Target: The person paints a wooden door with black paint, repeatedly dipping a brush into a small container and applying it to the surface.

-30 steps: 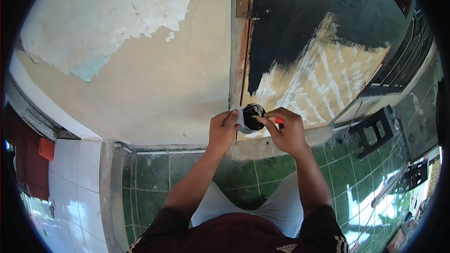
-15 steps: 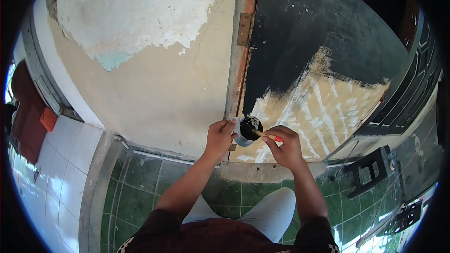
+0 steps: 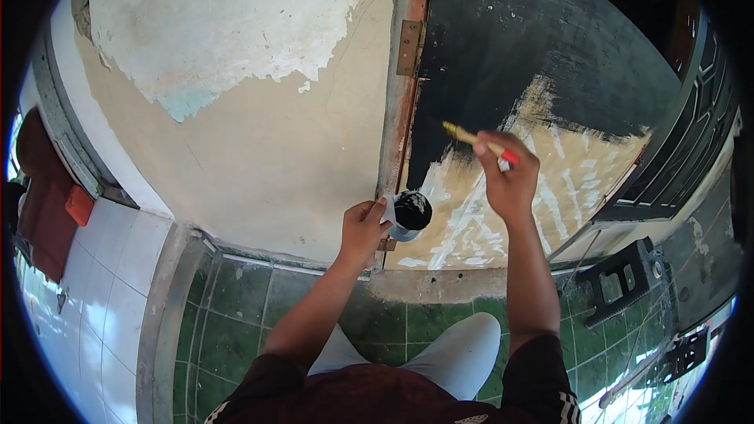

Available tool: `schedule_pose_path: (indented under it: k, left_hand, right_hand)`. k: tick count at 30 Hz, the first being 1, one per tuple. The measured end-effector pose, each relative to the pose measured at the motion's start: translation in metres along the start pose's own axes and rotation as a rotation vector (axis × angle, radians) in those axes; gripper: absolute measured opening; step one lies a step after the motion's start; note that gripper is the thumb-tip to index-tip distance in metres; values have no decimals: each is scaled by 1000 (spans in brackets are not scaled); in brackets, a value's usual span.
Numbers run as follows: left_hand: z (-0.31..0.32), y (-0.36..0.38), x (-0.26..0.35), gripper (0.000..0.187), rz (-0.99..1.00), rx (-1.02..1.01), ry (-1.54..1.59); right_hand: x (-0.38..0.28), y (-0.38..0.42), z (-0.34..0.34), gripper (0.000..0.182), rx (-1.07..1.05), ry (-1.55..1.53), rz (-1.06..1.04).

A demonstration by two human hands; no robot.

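My left hand (image 3: 364,229) is closed on the rim of a small cup of black paint (image 3: 410,220), near the lower hinge side of the door. A paintbrush (image 3: 470,137) with a wooden handle and red end is gripped in my right hand (image 3: 512,175); its bristles point up and left, over the black area. The door (image 3: 503,55) is black in its upper part. Its lower part is bare tan with whitish streaks, and the border between them is ragged.
Left of the door frame (image 3: 404,94) stands a wall (image 3: 290,157) with peeling paint. Green floor tiles (image 3: 228,338) lie below. A black plastic object (image 3: 620,283) is at the lower right, and a dark red seat (image 3: 47,204) at the far left.
My right hand has lifted the brush out of the cup and moved up and right, in front of the door. My left hand and the cup have shifted slightly left.
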State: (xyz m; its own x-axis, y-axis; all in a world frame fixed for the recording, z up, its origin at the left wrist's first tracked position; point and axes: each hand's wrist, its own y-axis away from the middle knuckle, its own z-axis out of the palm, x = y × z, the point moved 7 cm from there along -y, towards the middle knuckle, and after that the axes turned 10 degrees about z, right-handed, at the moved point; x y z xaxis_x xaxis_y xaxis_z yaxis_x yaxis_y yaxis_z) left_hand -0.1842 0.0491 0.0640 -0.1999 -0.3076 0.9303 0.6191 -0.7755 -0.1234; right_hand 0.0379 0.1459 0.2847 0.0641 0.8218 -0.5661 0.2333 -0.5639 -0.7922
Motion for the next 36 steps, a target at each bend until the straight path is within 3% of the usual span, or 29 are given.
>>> schedule_pose_path:
  k: [5, 19, 25, 32, 36]
  left_hand:
    - [-13, 9, -7, 37, 28, 39, 17]
    - [-36, 27, -34, 35, -29, 17, -27]
    - [-35, 30, -43, 33, -59, 2, -45]
    - [-38, 33, -45, 32, -71, 3, -45]
    - [-37, 35, -47, 32, -58, 5, -36]
  right_hand:
    - [-19, -29, 16, 16, 99, -11, -156]
    - [-50, -20, 28, 18, 64, 443, -465]
    - [-54, -21, 37, 16, -19, 513, -491]
    - [-47, -54, 9, 17, 82, 327, -355]
    - [-58, -54, -1, 16, 175, 321, -416]
